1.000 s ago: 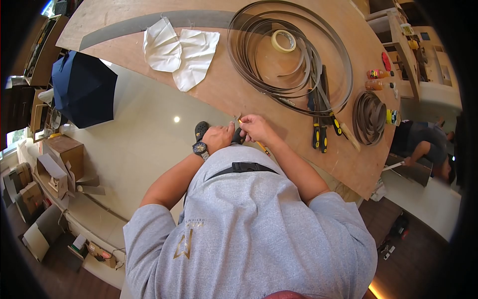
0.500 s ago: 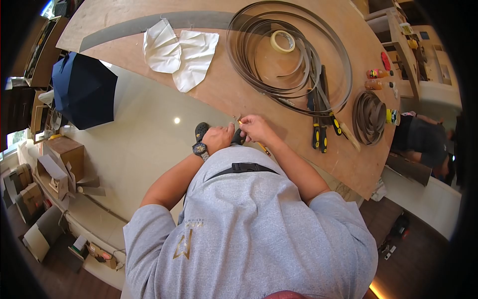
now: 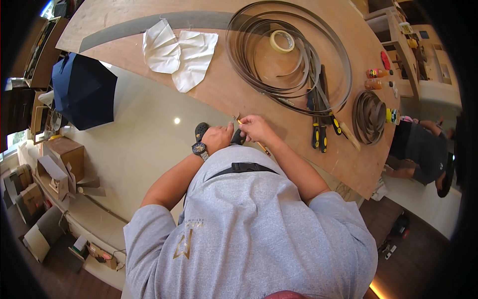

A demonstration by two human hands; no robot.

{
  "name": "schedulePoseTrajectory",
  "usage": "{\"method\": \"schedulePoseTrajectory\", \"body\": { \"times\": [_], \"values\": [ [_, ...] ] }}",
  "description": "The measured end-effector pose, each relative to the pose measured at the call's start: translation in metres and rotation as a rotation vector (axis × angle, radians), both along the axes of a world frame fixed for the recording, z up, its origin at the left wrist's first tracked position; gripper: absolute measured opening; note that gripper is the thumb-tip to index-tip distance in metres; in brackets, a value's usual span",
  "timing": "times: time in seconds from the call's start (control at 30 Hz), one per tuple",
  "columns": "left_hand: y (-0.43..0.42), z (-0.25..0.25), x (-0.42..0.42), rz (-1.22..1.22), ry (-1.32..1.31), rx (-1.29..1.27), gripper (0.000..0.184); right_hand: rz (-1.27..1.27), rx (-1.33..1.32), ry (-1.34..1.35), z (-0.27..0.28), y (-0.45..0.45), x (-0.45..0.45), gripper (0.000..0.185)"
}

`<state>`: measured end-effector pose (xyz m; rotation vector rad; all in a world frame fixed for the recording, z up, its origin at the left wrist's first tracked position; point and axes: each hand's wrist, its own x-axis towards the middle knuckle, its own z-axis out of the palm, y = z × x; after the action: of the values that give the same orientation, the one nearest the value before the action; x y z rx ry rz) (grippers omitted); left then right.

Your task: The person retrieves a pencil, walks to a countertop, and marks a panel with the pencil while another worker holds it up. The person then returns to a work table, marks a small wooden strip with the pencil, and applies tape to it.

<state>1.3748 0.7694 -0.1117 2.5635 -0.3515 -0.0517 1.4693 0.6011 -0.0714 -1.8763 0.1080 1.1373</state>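
My left hand [image 3: 218, 138], with a watch on its wrist, is closed near the table edge, its index finger pointing forward; what it holds, if anything, is hidden. Beside it, my right hand [image 3: 256, 128] pinches a thin yellow tool [image 3: 240, 121] whose tip meets a small piece at the table's edge. Another yellow, pencil-like item [image 3: 264, 149] shows below my right wrist. Both hands are in front of my belly, above a dark shoe [image 3: 201, 130]. The wooden table [image 3: 239, 102] lies just beyond them.
Coiled edging strips [image 3: 234, 65] surround a tape roll [image 3: 282, 41]. Yellow-and-black handled tools [image 3: 323, 138] lie near a smaller coil [image 3: 369, 117]. White cloths [image 3: 195, 59] rest at left. A blue umbrella [image 3: 84, 90] stands on the floor. Another person [image 3: 423, 149] bends at far right.
The other person at far right has shifted position, with the torso and head now lower. My hands have stayed almost still.
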Motion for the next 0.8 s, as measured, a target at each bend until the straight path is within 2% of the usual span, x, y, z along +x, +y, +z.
{"method": "schedulePoseTrajectory", "body": {
  "times": [0.8],
  "values": [
    [-0.0022,-0.0001,0.0007,0.002,0.019,0.037,0.036,-0.072,-0.002,-0.003,-0.0031,0.0002,-0.0014,0.031]
  ]
}}
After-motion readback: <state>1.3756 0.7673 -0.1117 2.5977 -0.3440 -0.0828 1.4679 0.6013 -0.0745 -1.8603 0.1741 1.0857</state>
